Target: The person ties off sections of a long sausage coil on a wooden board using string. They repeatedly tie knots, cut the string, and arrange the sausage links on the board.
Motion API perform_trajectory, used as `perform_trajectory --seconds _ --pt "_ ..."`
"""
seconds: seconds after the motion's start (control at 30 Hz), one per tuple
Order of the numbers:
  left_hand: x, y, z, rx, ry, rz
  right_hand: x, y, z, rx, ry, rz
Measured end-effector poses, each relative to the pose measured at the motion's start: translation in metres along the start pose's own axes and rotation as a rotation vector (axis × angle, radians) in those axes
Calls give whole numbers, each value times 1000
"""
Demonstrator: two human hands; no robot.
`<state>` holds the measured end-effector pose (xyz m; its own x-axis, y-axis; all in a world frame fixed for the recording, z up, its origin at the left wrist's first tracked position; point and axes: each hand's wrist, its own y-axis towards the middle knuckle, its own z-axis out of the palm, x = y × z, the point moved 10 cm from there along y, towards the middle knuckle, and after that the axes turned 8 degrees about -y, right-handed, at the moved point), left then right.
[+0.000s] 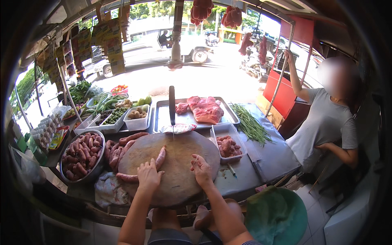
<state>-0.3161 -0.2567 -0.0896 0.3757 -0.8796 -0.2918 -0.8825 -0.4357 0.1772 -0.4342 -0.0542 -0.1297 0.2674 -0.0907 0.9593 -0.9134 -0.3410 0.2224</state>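
A round wooden chopping block [179, 188] stands in front of me. My left hand [149, 176] lies over a pinkish sausage [161, 158] on it, fingers bent across its middle; both ends show past the hand. At the block's right side my right hand [202, 170] is closed in a pinch, and what is between the fingertips is too small to name. A knife [172, 106] with a dark handle stands upright at the block's far edge. More linked sausages [116, 153] lie against the block's left side, beside a metal basin of sausages [82, 157].
A clear tub of cut meat [229, 148] and a pen-like object [232, 170] sit right of the block. Behind are a tray with raw meat [204, 109], green beans [250, 124] and vegetable bins [110, 119]. A crumpled cloth [110, 190] lies left. A person [324, 118] stands at right.
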Motion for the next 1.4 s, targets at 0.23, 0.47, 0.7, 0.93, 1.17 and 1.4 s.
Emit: perform_trajectory --seconds 0.23,0.47,0.7,0.93,1.17,1.4 --pt "-14 20 13 -181 -12 60 -4 1 -3 27 -13 34" --pt "-10 7 7 -333 -11 109 -5 0 -2 3 -24 44" --pt "-9 7 5 -312 -44 74 3 -4 -4 28 -40 50" --pt "-8 7 7 -325 -61 82 -3 -2 -5 9 -37 14" --pt "-8 5 2 -349 -44 76 -9 1 -4 23 8 -30" --pt "-1 7 9 -335 -63 67 -8 3 -1 39 66 -42"
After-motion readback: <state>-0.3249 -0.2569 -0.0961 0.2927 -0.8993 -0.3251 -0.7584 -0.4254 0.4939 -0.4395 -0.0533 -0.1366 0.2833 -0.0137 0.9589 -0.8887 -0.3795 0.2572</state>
